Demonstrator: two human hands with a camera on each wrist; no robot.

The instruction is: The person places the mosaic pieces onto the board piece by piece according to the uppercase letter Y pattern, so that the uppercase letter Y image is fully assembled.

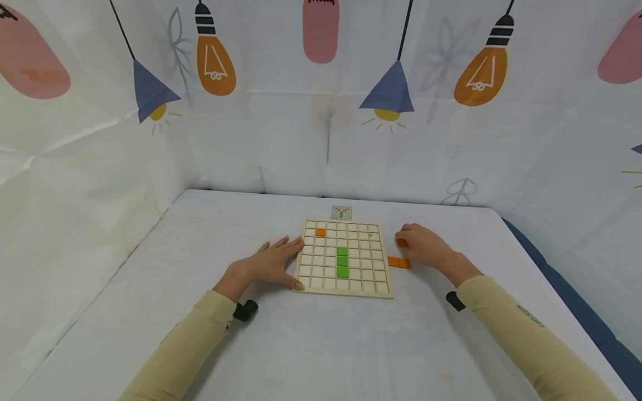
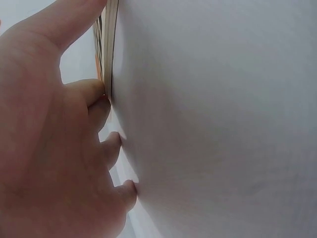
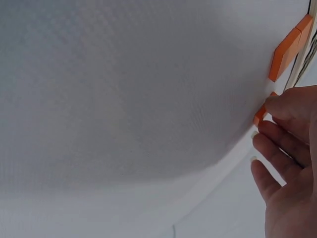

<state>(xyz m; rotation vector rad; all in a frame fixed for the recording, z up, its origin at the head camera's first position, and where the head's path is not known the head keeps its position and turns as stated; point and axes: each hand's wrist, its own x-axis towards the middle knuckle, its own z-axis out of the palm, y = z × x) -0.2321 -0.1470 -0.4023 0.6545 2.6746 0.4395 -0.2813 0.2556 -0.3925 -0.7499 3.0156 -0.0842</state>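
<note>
A square wooden grid board [image 1: 346, 293] lies on the white table. Three green tiles [image 1: 343, 261] form a column in its cells, and one orange tile [image 1: 320, 232] sits near its upper left corner. My left hand [image 1: 273, 263] rests along the board's left side, fingers spread, thumb at the lower left corner; the left wrist view shows fingertips against the board's edge [image 2: 112, 44]. Right of the board, my right hand [image 1: 423, 245] pinches an orange block [image 3: 260, 115] between thumb and fingers, close to the tabletop. Just nearer lie joined orange blocks [image 1: 398, 262] against the board's right edge.
A small printed pattern card [image 1: 341, 213] lies behind the board's far edge. The white tabletop [image 1: 301, 345] stretches in front and to both sides. A white curtain printed with lamps and bulbs [image 1: 281, 122] hangs behind the table.
</note>
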